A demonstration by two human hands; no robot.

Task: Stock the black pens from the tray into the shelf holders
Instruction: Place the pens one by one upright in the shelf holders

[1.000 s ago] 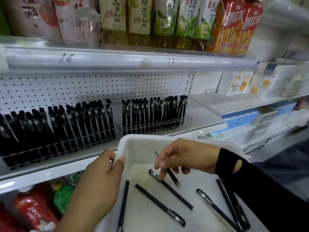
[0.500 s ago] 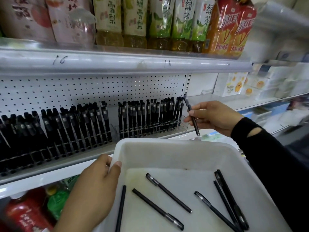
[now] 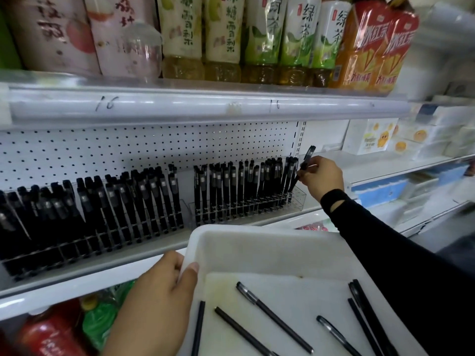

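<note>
At far end of right holder [image 3: 299, 199]: right hand [image 3: 322, 178] pinches one pen [image 3: 309, 155] between thumb and fingertips. Pen is tilted, cap up, with its tip down at the last slots; whether the tip is seated cannot be told. Rest of this holder is packed with stocked pens [image 3: 231, 186], caps up. Left holder [image 3: 77, 255] sits beside it on the same shelf [image 3: 77, 273] and is also full. Left hand [image 3: 164, 294] grips tray [image 3: 257, 231] at its left rim, thumb hooked over the edge. Six loose pens [image 3: 273, 317] lie flat, scattered on the tray floor. Bottles [image 3: 223, 34] stand on upper shelf [image 3: 180, 109].
</note>
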